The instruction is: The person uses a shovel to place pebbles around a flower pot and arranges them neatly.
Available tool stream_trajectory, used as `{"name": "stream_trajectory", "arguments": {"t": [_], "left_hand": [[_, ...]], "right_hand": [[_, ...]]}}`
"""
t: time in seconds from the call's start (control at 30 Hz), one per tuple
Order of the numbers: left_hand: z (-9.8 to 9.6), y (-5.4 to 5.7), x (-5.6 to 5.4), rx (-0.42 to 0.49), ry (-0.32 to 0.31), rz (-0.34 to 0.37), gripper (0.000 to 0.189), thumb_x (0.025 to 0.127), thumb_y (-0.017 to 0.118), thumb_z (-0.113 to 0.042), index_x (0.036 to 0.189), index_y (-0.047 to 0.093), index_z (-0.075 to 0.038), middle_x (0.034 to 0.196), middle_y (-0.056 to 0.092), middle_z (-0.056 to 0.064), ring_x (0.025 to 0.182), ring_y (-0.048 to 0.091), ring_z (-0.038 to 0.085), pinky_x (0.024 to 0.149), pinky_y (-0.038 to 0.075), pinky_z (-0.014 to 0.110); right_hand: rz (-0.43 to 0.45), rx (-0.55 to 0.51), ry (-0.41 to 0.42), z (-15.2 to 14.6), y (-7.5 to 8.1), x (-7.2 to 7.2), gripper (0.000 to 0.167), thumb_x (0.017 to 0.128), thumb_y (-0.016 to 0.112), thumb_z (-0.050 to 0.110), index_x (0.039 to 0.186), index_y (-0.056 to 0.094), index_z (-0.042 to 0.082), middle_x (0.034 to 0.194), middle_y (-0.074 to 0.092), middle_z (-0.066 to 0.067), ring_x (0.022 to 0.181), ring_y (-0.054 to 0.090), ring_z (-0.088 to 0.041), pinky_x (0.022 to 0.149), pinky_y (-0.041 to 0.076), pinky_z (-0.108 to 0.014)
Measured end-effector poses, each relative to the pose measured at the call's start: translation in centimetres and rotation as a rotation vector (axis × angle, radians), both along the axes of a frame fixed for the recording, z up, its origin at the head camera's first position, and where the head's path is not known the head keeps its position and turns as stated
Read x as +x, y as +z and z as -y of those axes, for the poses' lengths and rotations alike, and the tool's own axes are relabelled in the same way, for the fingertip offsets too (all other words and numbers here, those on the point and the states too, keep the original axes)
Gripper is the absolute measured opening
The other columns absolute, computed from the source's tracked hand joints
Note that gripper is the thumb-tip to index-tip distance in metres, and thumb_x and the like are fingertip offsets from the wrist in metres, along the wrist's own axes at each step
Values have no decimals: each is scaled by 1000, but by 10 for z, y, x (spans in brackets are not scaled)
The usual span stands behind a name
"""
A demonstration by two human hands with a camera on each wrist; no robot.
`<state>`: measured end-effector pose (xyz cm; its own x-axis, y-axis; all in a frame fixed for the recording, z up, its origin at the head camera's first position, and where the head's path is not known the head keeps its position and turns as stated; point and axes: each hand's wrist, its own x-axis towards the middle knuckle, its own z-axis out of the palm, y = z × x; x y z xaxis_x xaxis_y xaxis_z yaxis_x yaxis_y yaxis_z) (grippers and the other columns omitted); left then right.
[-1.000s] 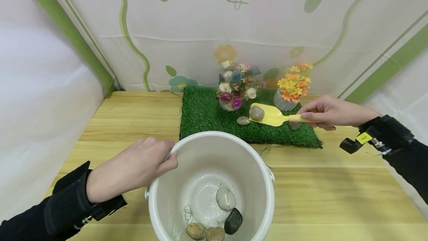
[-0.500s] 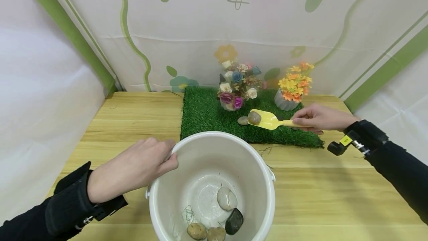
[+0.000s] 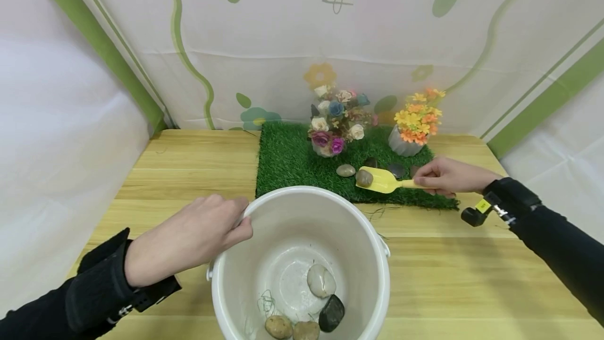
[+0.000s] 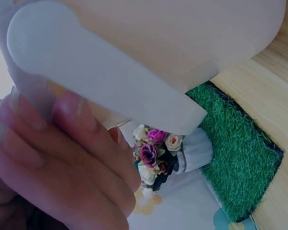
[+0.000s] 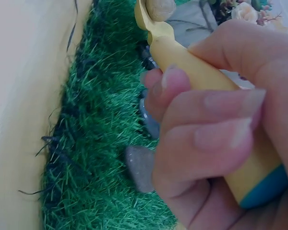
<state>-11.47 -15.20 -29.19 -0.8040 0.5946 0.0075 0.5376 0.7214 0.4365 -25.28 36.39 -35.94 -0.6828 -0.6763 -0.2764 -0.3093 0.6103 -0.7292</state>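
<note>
My right hand [image 3: 448, 176] grips the handle of a small yellow shovel [image 3: 386, 181], its blade pointing left just over the artificial grass mat [image 3: 283, 161]. On the blade lies a brownish pebble [image 3: 364, 178]. In the right wrist view, fingers and thumb wrap the yellow handle [image 5: 197, 67], which ends in blue. A pale pebble [image 3: 346, 170] rests on the grass left of the blade, and dark pebbles [image 3: 396, 170] lie behind it. At the front, my left hand [image 3: 198, 237] holds the left rim of a white bucket [image 3: 302, 214], fingers curled over the edge.
Inside the bucket are a white stone [image 3: 321, 280], a black stone [image 3: 332, 312], tan stones [image 3: 278, 326] and green strands. Two flower pots, one with mixed roses [image 3: 332, 125] and one with orange blooms [image 3: 417, 119], stand on the mat before a printed curtain [image 3: 264, 25].
The shovel, carrying the pebble, has come left and nearer to me, uncovering dark pebbles behind it. My left hand keeps its hold on the bucket rim.
</note>
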Motion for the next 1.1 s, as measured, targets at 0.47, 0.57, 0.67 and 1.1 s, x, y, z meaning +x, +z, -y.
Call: {"name": "stream_trajectory", "arguments": {"t": [0.47, 0.57, 0.67, 1.1], "left_hand": [[0, -2, 2, 15, -7, 11, 24, 99, 52, -16, 75, 49, -16, 57, 40, -9, 43, 45, -1, 39, 34, 24], [0, -1, 1, 18, -8, 18, 24, 99, 52, -16, 75, 49, -16, 57, 41, -9, 43, 46, -1, 39, 35, 24], [0, -1, 1, 18, -8, 25, 23, 99, 52, -16, 76, 49, -15, 57, 41, -8, 44, 47, -1, 39, 36, 24], [0, 1, 0, 9, -5, 10, 24, 99, 52, -15, 75, 49, -16, 58, 40, -8, 44, 46, -1, 39, 36, 24]], "right_hand": [[-5, 37, 18, 2, -3, 2, 26, 107, 52, 17, 107, 70, -2, 59, 48, 1, 41, 29, -10, 43, 40, -30], [-21, 87, 0, 5, 1, 3, 28, 107, 53, 20, 113, 69, -2, 60, 49, 2, 42, 31, -8, 45, 41, -31], [-50, 123, 0, 8, 6, 3, 29, 107, 53, 22, 116, 69, -1, 62, 51, 2, 42, 33, -9, 45, 42, -31], [-130, 229, 0, 20, 29, 6, 30, 106, 55, 23, 123, 69, 2, 56, 45, 6, 42, 32, -7, 47, 38, -28]]}}
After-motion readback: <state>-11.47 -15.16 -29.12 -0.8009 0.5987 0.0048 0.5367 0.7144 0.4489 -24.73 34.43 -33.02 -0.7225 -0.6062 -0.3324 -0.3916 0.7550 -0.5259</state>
